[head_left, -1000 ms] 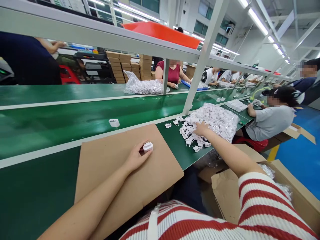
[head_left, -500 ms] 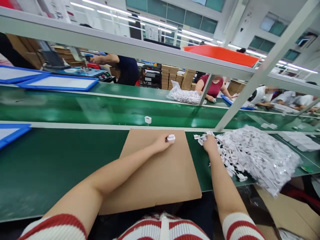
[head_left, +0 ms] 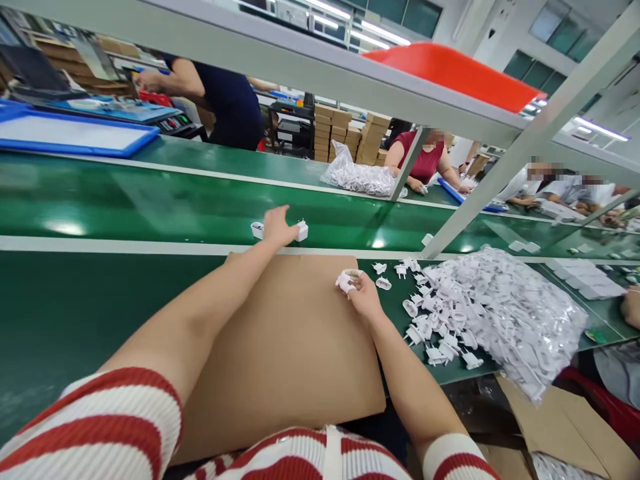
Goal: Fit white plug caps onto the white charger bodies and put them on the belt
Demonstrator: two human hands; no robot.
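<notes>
My left hand (head_left: 279, 227) is over the green belt with its fingers spread. A small white charger housing (head_left: 257, 230) is at its left side, partly covered. On its right, a white plug adapter (head_left: 301, 231) with pins up stands by my thumb, touching or nearly so. My right hand (head_left: 361, 291), above the right side of the cardboard sheet (head_left: 295, 340), pinches a white plug piece (head_left: 345, 281); its far side is partly hidden by my fingers. Loose white plug pieces (head_left: 435, 327) with pins lie on the green bench right of that hand.
A clear plastic bag (head_left: 525, 313) full of white pieces lies on the right. A slanted metal post (head_left: 490, 173) and a shelf rail (head_left: 300, 73) cross the view. Blue-edged trays (head_left: 80, 133) and co-workers are across the belt. White boxes (head_left: 585, 277) are at far right.
My left hand has gone from the cardboard up to the belt, and the white adapter now stands there. My right hand has come from the loose pile to the cardboard with a plug piece.
</notes>
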